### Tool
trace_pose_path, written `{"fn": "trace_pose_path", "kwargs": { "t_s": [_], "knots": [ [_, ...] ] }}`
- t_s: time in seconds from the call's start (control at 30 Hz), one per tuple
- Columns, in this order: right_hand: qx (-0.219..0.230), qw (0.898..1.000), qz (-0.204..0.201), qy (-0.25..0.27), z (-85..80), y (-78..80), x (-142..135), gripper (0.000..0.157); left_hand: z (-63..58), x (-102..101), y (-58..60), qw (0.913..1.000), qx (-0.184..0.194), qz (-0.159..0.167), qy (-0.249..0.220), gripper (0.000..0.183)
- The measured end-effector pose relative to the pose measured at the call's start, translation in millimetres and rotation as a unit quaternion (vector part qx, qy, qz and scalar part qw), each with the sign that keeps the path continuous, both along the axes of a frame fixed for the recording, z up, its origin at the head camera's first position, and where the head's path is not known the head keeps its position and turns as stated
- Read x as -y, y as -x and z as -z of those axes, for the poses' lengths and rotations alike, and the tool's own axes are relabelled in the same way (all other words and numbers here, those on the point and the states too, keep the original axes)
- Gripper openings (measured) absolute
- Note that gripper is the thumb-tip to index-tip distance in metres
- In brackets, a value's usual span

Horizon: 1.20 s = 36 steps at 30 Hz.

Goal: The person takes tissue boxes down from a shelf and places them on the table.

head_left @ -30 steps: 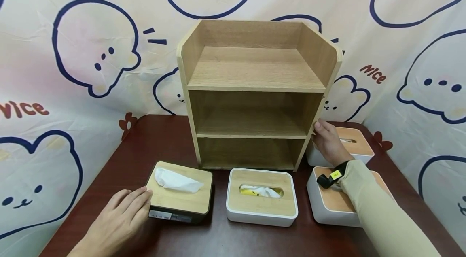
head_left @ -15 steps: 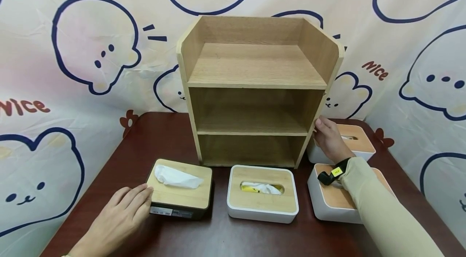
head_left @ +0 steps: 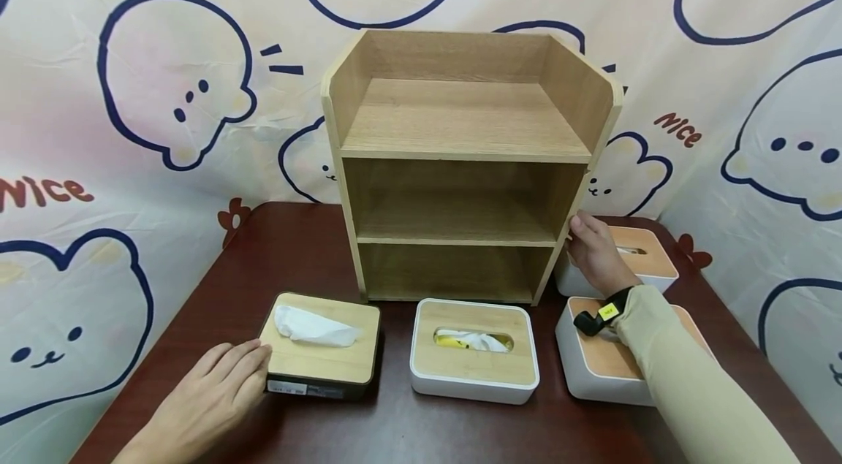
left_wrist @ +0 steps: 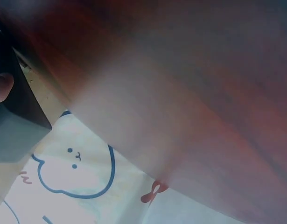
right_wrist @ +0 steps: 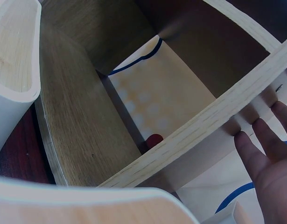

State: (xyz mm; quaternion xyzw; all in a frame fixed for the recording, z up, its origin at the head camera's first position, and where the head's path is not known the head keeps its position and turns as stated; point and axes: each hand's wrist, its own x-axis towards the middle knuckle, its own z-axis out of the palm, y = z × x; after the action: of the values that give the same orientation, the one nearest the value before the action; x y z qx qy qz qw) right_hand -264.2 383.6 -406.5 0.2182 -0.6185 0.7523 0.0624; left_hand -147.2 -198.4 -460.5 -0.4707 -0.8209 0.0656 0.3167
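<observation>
My left hand touches the left side of a dark tissue box with a bamboo lid in the head view; a white tissue sticks out of its slot. In the left wrist view one fingertip rests on the dark box wall; the thumb's place is hard to tell. My right hand touches the right side panel of a wooden shelf unit that stands upright. The right wrist view shows several fingertips pressed to the outside of that panel.
Between the hands stands a white tissue box with a bamboo lid. Two more white boxes with tan lids, a near one and a far one, stand by the right arm on the dark red table. A patterned curtain hangs behind.
The dark tissue box has shifted and turned slightly, a little to the left, together with my left hand. My right hand stays at the shelf side. The head view has tilted slightly.
</observation>
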Motion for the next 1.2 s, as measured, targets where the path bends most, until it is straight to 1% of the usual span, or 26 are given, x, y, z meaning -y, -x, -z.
{"fn": "trace_pose_path", "kwargs": {
  "t_s": [0.07, 0.13, 0.2, 0.53, 0.6, 0.67, 0.8, 0.93, 1.07, 1.2],
  "knots": [
    [0.002, 1.0, 0.0, -0.002, -0.2, 0.2, 0, 0.041, 1.3, -1, 0.2, 0.9998, -0.006, 0.012, -0.016, 0.042],
    [0.004, 1.0, -0.001, -0.005, 0.0, 0.5, 0, 0.042, 2.0, -1, -0.6, 0.9995, -0.005, 0.019, -0.025, 0.04],
    [0.005, 1.0, 0.0, -0.006, 0.2, 0.6, 1, 0.041, 3.1, -2, -0.1, 0.9985, -0.015, 0.032, -0.041, 0.036],
    [0.015, 1.0, 0.005, -0.012, 0.5, 0.4, 2, 0.042, 7.7, -2, -0.7, 0.9972, -0.014, 0.043, -0.06, 0.04],
    [0.012, 1.0, 0.004, -0.008, 1.2, 0.5, 2, 0.041, 7.7, -2, -1.1, 0.9975, -0.01, 0.043, -0.056, 0.042],
    [0.008, 1.0, 0.004, -0.004, 1.6, 0.2, 1, 0.04, 7.0, -2, -0.3, 0.9971, -0.009, 0.053, -0.054, 0.041],
    [0.0, 1.0, 0.007, 0.002, 1.2, -0.6, 1, 0.04, 4.9, -1, 2.0, 0.9974, -0.001, 0.062, -0.037, 0.034],
    [0.008, 1.0, 0.004, -0.002, -0.2, -1.0, 0, 0.042, 5.2, 0, 3.3, 0.9974, -0.003, 0.068, -0.023, 0.03],
    [0.02, 1.0, 0.005, -0.01, -1.3, -0.9, -1, 0.045, 7.5, -1, 2.7, 0.997, -0.002, 0.076, -0.011, 0.034],
    [0.018, 1.0, 0.007, -0.01, -1.8, -0.7, -1, 0.045, 11.2, -2, 1.6, 0.9974, -0.002, 0.069, 0.022, 0.039]
  ]
}}
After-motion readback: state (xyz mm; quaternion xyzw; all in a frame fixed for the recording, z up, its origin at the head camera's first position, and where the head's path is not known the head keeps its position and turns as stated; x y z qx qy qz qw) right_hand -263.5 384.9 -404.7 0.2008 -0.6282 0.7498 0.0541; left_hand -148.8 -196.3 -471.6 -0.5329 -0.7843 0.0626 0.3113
